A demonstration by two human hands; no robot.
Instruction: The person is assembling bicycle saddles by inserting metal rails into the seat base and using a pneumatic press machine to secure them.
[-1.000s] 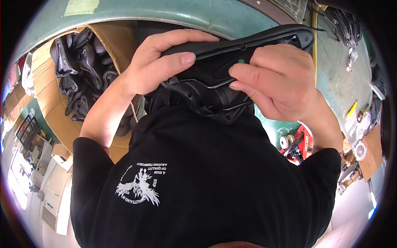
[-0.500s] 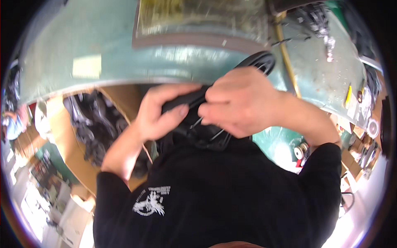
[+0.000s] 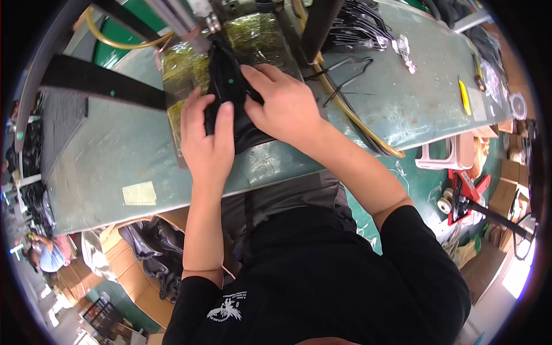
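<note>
**Two Hands Press a Black Piece Flat**

Both hands hold one black piece (image 3: 230, 98) down on the green table (image 3: 115, 155). The left hand (image 3: 206, 138) lies flat on the near end of it, with fingers straight and close together. The right hand (image 3: 284, 106) lies on its right side, and its fingertips (image 3: 248, 73) pinch the edge. No hand is wide open or empty.

The black piece sits on a shiny, crinkly sheet (image 3: 184, 69) in the middle of the table, just under the metal machine head (image 3: 195, 20).

To do this step well, it seems best to keep the piece flat and still. The hands should push down evenly so it does not slide on the smooth sheet. Fingers should stay away from the machine head above.

On the far left, a long black bar (image 3: 98, 83) lies across the table. It looks hard and straight. The table top is dull green, worn and scratched, with a pale tape patch (image 3: 139, 193) near the edge. The black piece looks smooth and a bit bendy. A yellow hose (image 3: 351, 118) curves past the right arm; it looks round and rubbery. Thin black wire frames (image 3: 345, 72) lie further right, bent into loops. Brown cardboard boxes (image 3: 138, 270) sit under the table, holding more dark pieces.
</note>
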